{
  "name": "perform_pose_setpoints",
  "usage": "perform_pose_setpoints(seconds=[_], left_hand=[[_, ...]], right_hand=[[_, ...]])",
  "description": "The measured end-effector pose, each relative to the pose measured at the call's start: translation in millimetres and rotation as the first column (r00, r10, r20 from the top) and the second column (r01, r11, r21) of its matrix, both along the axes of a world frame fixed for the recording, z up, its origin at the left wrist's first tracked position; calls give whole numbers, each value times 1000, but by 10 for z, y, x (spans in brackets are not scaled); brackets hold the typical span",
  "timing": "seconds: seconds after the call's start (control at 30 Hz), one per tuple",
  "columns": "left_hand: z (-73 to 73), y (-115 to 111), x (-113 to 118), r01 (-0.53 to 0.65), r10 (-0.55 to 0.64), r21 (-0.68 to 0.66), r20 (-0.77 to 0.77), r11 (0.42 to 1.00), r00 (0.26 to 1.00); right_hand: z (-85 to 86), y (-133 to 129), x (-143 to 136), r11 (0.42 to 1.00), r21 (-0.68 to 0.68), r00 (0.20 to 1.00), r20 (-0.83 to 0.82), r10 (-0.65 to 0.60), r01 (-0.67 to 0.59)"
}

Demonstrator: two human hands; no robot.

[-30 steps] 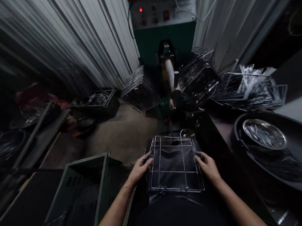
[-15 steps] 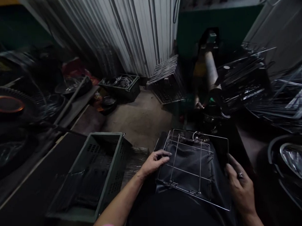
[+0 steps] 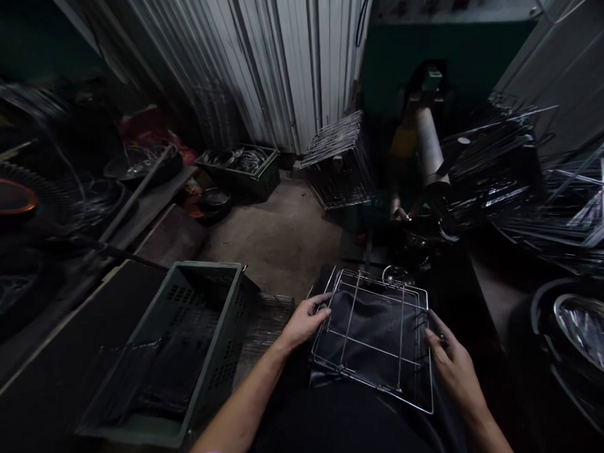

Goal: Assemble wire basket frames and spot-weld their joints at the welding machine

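A wire rack (image 3: 372,345) of thin shiny rods lies tilted over the dark cloth (image 3: 376,317) on my lap. It looks like a rectangular grid with a wire frame around it. My left hand (image 3: 302,325) pinches the rack's left edge between thumb and fingers. At the opposite edge, my right hand (image 3: 454,361) grips the right side rod, with its fingers partly hidden behind it. Just beyond the rack's far edge is a shiny ring-shaped metal part (image 3: 397,274).
A green plastic crate (image 3: 190,405) holding dark wire pieces stands at left, with stacked wire grids (image 3: 269,331) beside it. Ahead are a stack of wire racks (image 3: 337,165) and a crate of metal rings (image 3: 237,169). A machine (image 3: 429,147) and wire rods (image 3: 591,207) stand at right.
My right hand has moved left with the outer wire frame, whose right side now lies close to the inner grid. My left hand stays on the left edge. The view has shifted slightly.
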State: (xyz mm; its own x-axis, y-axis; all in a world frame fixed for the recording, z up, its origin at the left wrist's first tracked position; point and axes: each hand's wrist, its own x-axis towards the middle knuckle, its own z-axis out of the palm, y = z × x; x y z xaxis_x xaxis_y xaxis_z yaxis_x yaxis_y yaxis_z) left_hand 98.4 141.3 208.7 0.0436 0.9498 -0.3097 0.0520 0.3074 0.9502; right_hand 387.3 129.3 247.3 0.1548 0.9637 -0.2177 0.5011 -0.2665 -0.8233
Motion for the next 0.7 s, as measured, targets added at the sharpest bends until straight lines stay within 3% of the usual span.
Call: perform_pose_setpoints(seconds=[0.27,0.47,0.6,0.7], left_hand=[[30,-68,-28,66,-65,18,-41,998,997],[-9,-72,-38,73,-68,35,-124,997,990],[44,-51,-174,273,-245,62,-280,960,928],[121,-49,-342,505,-476,-19,-367,863,799]], right_hand=[[-181,-10,159,997,5,997,18,77,-77],[-323,-48,158,998,52,976,-214,35,-24],[-356,-48,159,999,30,963,-268,23,-16],[-385,-51,175,1000,13,962,-273,12,-9]])
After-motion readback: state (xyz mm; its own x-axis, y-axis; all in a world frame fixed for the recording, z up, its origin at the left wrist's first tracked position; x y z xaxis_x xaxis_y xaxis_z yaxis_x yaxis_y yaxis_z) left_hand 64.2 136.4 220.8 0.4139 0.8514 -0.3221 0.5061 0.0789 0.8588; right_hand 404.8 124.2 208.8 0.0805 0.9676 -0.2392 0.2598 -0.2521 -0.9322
